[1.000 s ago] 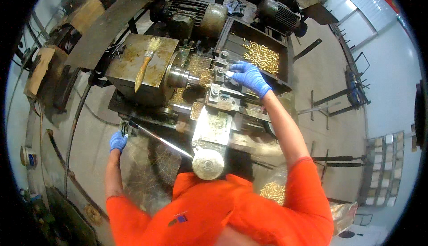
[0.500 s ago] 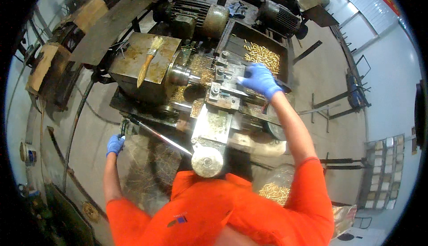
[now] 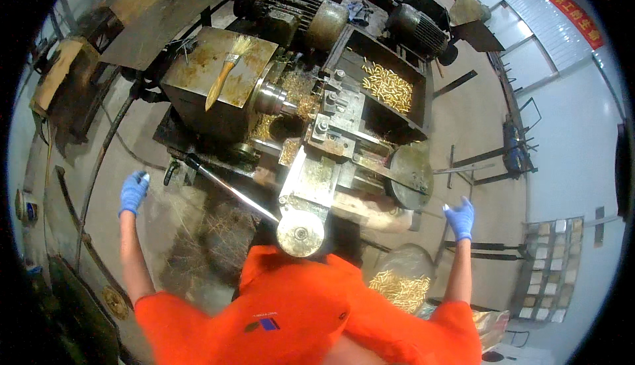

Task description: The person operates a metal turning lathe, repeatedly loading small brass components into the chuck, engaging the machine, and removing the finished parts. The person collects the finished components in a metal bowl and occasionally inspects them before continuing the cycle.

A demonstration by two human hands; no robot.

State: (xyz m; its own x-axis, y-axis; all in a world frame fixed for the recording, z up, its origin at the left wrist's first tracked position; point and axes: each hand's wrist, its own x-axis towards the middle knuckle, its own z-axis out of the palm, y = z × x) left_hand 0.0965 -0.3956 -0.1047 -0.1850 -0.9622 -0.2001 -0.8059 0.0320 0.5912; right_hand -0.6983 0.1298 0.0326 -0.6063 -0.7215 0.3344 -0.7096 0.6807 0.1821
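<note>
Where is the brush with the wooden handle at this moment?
In the head view, the brush lies left of centre, on the metal box left of the spindle.

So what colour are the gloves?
Blue, on both the left hand and the right hand; the head view shows it.

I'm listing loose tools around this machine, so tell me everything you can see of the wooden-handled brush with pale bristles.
The wooden-handled brush with pale bristles lies on top of the stained, box-shaped metal housing. Its tan handle looks like smooth wood and points toward the housing's near edge, where its tip ends at or slightly past the edge. A paler band joins it to spread, straw-coloured bristles pointing away, slightly right. Only the housing appears to touch it.
</note>
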